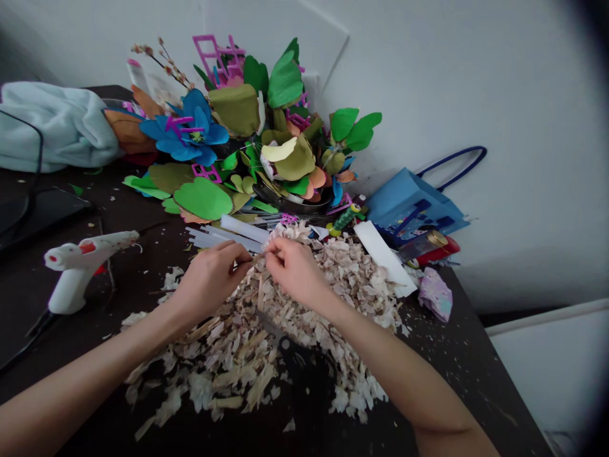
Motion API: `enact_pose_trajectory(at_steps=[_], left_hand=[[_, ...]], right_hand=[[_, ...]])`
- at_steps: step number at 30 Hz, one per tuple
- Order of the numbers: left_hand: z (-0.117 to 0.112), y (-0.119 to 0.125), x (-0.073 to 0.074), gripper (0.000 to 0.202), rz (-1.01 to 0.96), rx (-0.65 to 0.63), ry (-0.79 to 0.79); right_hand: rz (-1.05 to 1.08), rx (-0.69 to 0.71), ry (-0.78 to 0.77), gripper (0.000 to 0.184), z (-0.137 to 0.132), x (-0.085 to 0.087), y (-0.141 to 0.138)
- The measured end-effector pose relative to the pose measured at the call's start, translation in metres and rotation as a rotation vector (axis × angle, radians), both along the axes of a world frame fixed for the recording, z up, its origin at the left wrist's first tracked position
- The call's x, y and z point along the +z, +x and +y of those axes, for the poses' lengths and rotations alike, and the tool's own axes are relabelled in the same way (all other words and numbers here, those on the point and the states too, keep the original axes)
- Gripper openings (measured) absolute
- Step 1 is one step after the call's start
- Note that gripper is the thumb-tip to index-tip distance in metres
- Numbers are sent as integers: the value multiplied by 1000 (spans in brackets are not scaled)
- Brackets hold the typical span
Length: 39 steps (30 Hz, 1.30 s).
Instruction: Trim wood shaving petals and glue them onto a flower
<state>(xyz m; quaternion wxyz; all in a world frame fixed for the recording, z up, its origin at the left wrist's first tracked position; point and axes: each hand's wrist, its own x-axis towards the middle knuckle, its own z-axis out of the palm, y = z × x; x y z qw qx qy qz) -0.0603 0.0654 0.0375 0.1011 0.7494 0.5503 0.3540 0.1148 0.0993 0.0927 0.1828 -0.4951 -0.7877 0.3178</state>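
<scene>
My left hand (pixel 212 273) is pinched on a thin brownish stem (pixel 257 259) above a heap of pale dried petals (pixel 247 355). The fingertips of my right hand (pixel 295 270) close on the same stem, just to the right. Directly beyond my right fingers shows a ruffled pale petal cluster (pixel 297 231); whether it is joined to the stem, I cannot tell. Black-handled scissors (pixel 295 358) lie on the heap below my hands, partly lost against the dark table. Behind my left hand are translucent glue sticks (pixel 242 230).
On the left lies a white glue gun (pixel 78 270) with its cord. Green, blue and olive craft flowers (pixel 285 152) fill a dark bowl at the back. A blue bag (pixel 416 200), thread spools (pixel 346 217) and a white strip (pixel 384 257) are to the right.
</scene>
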Motion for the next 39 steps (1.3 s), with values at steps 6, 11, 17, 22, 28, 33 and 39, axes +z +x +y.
enact_pose_trajectory(at_steps=[6, 11, 17, 22, 28, 33, 39], left_hand=[[2, -1, 2, 14, -54, 9, -21], [0, -3, 6, 15, -103, 11, -46], [1, -4, 6, 14, -128, 20, -68], [2, -4, 6, 15, -139, 16, -83], [2, -5, 4, 16, -157, 41, -76], [3, -5, 4, 16, -158, 53, -68], [1, -6, 3, 17, -132, 46, -12]], right_hand=[[179, -41, -175, 12, -3, -10, 1], [295, -86, -250, 11, -5, -13, -3], [374, -100, -304, 9, -6, -18, -5], [432, -112, -334, 9, -8, -18, -3], [490, -136, -367, 9, -14, -20, -5], [572, -154, -420, 7, -17, -31, -7], [658, -134, -460, 6, -18, -36, -10]])
